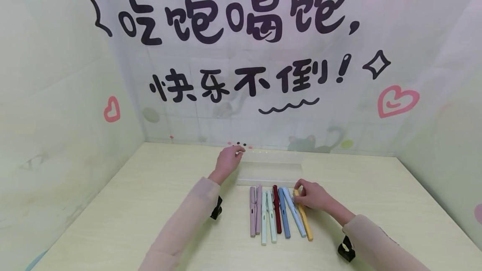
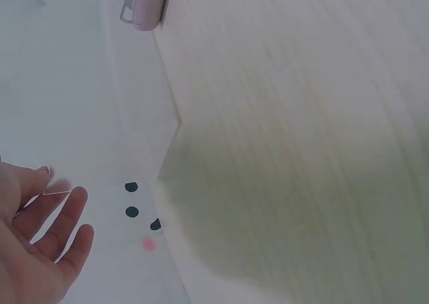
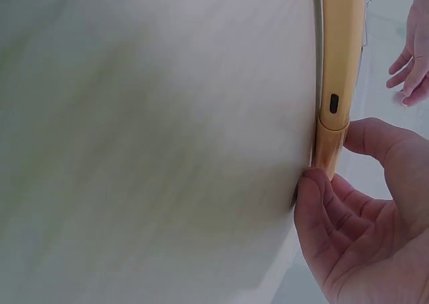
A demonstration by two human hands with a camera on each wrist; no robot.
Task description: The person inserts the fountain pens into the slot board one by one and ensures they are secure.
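Note:
My right hand [image 1: 313, 195] pinches the upper end of a yellow pen [image 3: 342, 56] between thumb and fingers, while the pen lies at the right end of a row. Beside it lie a light blue pen [image 1: 295, 212], a blue pen [image 1: 284, 214], a dark red pen [image 1: 277, 210], two mint green pens [image 1: 264, 218] and two light purple pens [image 1: 252, 212]. My left hand [image 1: 228, 160] is by the back left corner of a clear shallow box [image 1: 269, 182]. Its fingers are loosely bent in the left wrist view, with nothing visible between them; contact with the box is unclear.
The box lies behind the row of pens on a pale wood-grain table [image 1: 162, 204]. A printed cloth backdrop [image 1: 226, 124] stands right behind the box, with cloth walls at left and right. Black straps are on both wrists.

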